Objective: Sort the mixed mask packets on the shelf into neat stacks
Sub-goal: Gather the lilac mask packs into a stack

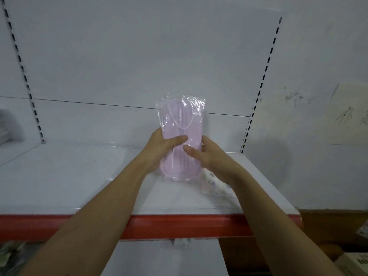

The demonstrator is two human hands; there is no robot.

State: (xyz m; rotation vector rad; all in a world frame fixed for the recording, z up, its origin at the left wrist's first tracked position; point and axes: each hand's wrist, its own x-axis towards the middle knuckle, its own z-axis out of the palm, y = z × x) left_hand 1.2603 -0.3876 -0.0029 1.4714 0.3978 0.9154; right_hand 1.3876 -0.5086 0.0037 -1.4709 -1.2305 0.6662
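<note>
Pink masks filled a clear plastic packet (182, 136), their white ear loops showing through the crinkled film. The packet stood upright over the white shelf (69, 176), held between both hands: the left hand (161, 150) gripped its left edge with the thumb laid across the front, and the right hand (207, 156) gripped its right edge the same way. Its lower end was at or just above the shelf surface; contact could not be made out. Beneath the right forearm lay another packet (214, 184), pale and patterned, too blurred and covered to read. At the far left edge a grey bundle (7, 126) was cut off by the frame. A red strip (179, 226) ran along the shelf's front edge. Cardboard boxes (338, 236) sat low on the right, partly out of view.
</note>
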